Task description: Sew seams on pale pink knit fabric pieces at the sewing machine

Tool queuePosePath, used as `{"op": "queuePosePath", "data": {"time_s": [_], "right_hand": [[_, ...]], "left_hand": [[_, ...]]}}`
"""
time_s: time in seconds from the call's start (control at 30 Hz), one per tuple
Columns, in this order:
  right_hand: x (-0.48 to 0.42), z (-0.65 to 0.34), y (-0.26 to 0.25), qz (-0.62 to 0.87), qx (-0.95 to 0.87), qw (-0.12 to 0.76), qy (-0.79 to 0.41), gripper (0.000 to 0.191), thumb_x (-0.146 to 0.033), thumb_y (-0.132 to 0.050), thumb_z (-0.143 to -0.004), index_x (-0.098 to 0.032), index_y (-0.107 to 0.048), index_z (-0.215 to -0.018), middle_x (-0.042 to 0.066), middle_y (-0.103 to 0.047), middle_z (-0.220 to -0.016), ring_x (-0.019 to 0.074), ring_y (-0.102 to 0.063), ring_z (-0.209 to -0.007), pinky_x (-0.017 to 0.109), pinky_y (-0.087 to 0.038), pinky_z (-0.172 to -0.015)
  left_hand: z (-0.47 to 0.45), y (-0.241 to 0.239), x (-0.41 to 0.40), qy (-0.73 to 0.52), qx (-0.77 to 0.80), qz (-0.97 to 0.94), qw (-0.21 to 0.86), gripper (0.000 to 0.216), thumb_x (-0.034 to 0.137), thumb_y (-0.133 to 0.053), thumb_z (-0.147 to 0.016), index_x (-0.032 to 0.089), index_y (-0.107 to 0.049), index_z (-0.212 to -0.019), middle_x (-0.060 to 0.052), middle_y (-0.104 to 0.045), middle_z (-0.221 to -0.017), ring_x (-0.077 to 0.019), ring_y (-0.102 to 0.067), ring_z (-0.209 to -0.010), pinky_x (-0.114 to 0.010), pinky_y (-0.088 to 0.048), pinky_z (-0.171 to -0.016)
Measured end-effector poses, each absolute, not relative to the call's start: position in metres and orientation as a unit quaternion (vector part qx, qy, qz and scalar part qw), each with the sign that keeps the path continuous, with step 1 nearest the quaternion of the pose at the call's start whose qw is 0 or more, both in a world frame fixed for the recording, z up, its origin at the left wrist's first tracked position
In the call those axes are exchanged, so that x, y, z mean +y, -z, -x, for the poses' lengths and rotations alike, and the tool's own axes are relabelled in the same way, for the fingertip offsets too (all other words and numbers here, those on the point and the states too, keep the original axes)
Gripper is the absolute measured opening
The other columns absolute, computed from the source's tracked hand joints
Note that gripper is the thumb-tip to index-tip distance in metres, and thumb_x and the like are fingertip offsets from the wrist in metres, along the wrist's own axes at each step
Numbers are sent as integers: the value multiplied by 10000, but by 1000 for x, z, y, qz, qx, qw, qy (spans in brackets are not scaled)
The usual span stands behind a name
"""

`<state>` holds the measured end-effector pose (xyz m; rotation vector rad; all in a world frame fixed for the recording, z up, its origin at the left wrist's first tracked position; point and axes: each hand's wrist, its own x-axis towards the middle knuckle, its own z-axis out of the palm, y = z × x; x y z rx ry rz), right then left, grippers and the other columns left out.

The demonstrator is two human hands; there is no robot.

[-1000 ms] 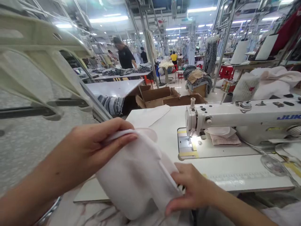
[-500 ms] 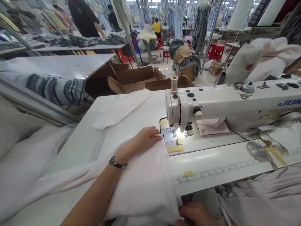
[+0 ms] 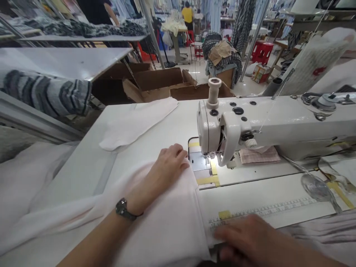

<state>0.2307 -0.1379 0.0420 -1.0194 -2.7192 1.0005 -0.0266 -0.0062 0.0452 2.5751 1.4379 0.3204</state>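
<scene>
It's a garment-sewing workshop, plainly: thin, pale pink cloth lies beside a glossy white metal sewing machine, and a printed ruler scale runs along the smooth white surface. Beyond, I see grey-and-white striped fabric, open brown cardboard boxes and a yellow-topped person farther back.

Single head-worn cam, looking forward and down across the desk from the wearer's seat. Pretty close in: left hand near mid-frame, right hand down low, sewing machine running off the right edge, workshop floor way back up top.
</scene>
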Motion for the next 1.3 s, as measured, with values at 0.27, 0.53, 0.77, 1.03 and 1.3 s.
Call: {"op": "queuePosePath", "data": {"time_s": [0.27,0.53,0.77,1.03,1.3], "right_hand": [[-55,-197,-31,195,-980,37,0,353,-306,-307,-1054,-91,-456,-1291,30,-562,-799,157,-528,-587,289,-260,-445],[-49,-222,-26,116,-988,101,18,313,-289,-312,-1056,-89,-550,-1088,-7,-543,-694,131,-499,-568,312,-247,-460],[-41,-234,-29,175,-977,118,27,301,-281,-342,-1049,-106,-579,-986,-20,-534,-625,125,-462,-510,321,-175,-456],[-37,-233,-32,166,-975,145,40,313,-259,-322,-1057,-113,-592,-996,-21,-569,-642,108,-451,-484,303,-220,-471],[-42,-235,-32,135,-980,145,-3,322,-301,-411,-1026,-168,-566,-778,-46,-453,-573,100,-354,-480,291,-153,-465]], "left_hand": [[21,-28,-52,-101,392,-904,-139,279,33,-402,-892,59,-631,-1050,-187,-689,-1055,-322,-631,-1010,-460,-461,-877],[14,-12,-60,-205,360,-910,-36,313,193,-396,-986,137,-515,-1270,-141,-613,-1303,-251,-505,-1287,-431,-421,-1063],[-7,-20,-32,-223,341,-913,24,241,200,-400,-970,166,-581,-1125,-129,-649,-1110,-272,-579,-1126,-477,-459,-1016],[-1,-19,-26,-227,314,-922,-24,269,180,-378,-964,139,-577,-1141,-150,-627,-1078,-295,-546,-1151,-480,-445,-1022],[-14,-24,-66,-237,332,-913,8,234,43,-377,-919,149,-581,-960,-121,-653,-1033,-246,-620,-1033,-453,-527,-950]]}}
